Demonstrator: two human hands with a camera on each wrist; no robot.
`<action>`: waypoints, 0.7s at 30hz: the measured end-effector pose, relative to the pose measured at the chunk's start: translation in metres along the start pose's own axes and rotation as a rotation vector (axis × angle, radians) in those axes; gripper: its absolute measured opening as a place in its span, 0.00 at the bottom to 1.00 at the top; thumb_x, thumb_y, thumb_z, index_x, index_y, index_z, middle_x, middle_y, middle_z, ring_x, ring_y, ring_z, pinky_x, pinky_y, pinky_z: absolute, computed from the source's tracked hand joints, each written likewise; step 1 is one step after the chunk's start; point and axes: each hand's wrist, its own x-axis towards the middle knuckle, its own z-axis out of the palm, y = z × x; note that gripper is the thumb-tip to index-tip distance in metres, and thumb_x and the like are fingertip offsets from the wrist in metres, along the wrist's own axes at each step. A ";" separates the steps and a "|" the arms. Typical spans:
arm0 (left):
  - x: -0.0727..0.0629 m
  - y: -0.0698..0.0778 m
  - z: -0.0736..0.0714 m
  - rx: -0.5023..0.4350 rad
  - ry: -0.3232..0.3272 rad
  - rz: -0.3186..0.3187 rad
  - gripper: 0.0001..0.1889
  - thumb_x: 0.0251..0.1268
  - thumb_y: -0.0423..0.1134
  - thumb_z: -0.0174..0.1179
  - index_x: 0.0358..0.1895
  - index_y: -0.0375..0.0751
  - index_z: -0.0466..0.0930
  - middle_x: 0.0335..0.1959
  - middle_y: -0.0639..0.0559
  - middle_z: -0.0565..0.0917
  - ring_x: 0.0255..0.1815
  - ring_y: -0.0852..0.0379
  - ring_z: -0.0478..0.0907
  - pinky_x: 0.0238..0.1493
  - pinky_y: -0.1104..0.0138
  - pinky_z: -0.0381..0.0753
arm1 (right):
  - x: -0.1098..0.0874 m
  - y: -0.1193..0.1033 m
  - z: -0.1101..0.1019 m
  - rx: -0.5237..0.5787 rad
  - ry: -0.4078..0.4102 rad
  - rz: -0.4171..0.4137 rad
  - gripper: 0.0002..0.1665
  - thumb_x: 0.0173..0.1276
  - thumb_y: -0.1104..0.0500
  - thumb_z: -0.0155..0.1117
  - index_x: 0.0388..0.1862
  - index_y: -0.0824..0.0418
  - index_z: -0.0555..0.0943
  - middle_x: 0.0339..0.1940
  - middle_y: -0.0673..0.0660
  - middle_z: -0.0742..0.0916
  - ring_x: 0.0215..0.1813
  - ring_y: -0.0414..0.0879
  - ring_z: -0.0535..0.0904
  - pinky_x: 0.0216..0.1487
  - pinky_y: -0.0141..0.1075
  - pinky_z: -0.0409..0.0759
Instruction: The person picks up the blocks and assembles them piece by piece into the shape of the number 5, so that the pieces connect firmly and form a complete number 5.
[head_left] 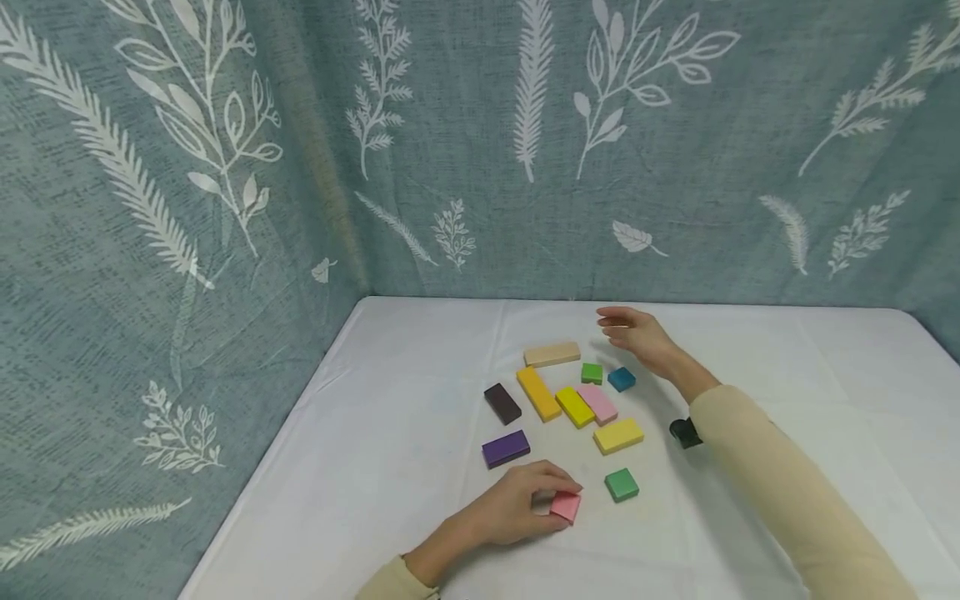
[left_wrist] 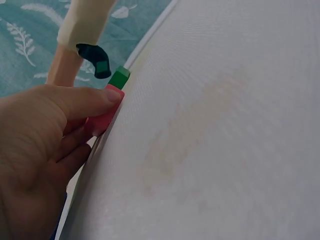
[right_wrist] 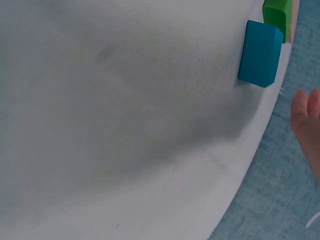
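Note:
My left hand pinches a pink-red block between thumb and fingers, low at the front of the group of blocks. The same red block shows in the left wrist view under the thumb. A green block lies just right of it on the table. Farther back, my right hand is held above the table with its fingers loosely extended, holding nothing. Nearest to it are a blue block and a small bright green block. In the right wrist view only some fingertips show, beside the blue block.
Between the hands lie a tan block, an orange block, two yellow blocks, a light pink block, a dark brown block and a purple block. The white-covered table meets a patterned teal curtain.

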 end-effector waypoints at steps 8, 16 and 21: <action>-0.001 0.000 0.001 0.010 -0.001 0.048 0.17 0.56 0.32 0.68 0.51 0.38 0.82 0.47 0.52 0.81 0.50 0.65 0.74 0.52 0.75 0.71 | 0.009 0.005 0.012 -0.201 -0.004 -0.073 0.24 0.73 0.70 0.49 0.67 0.71 0.66 0.64 0.70 0.72 0.64 0.61 0.66 0.64 0.49 0.65; -0.002 0.001 0.001 0.038 -0.001 0.048 0.16 0.56 0.33 0.69 0.50 0.39 0.83 0.46 0.53 0.80 0.49 0.65 0.74 0.51 0.77 0.71 | 0.015 0.003 0.023 -0.308 -0.060 -0.102 0.24 0.71 0.72 0.52 0.65 0.71 0.68 0.64 0.70 0.72 0.65 0.63 0.66 0.64 0.50 0.65; -0.001 0.000 0.001 0.055 0.011 0.077 0.16 0.56 0.33 0.69 0.50 0.39 0.83 0.46 0.53 0.81 0.49 0.65 0.74 0.51 0.77 0.71 | 0.022 0.005 0.027 -0.387 -0.089 -0.120 0.24 0.69 0.70 0.55 0.65 0.70 0.70 0.63 0.69 0.73 0.65 0.63 0.65 0.64 0.52 0.64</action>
